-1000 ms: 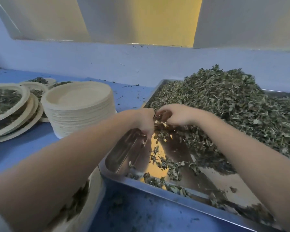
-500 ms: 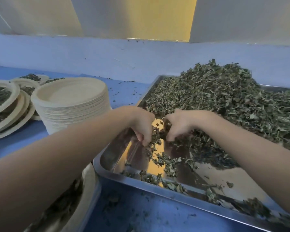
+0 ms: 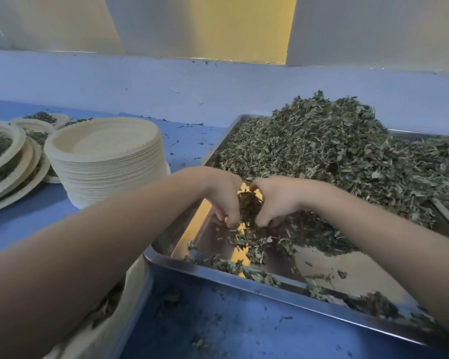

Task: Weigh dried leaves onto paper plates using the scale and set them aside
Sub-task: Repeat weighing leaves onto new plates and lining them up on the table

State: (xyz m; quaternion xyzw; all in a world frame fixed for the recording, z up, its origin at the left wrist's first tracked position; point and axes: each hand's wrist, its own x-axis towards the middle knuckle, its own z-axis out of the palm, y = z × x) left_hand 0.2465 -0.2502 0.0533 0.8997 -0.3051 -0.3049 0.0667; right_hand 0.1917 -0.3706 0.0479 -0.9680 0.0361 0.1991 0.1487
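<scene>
A big heap of dried green leaves fills the far part of a steel tray. My left hand and my right hand are side by side over the tray's near left part, fingers curled down, cupping a clump of leaves between them. Loose leaves lie on the tray floor just below. Under my left forearm a paper plate with leaves is partly hidden. No scale is in view.
A tall stack of bare paper plates stands left of the tray on the blue table. Filled plates overlap at the far left edge. A pale blue wall runs behind.
Both hands drew back from the heap toward me and came together, fingers curling down round a clump of leaves. The camera shifted slightly.
</scene>
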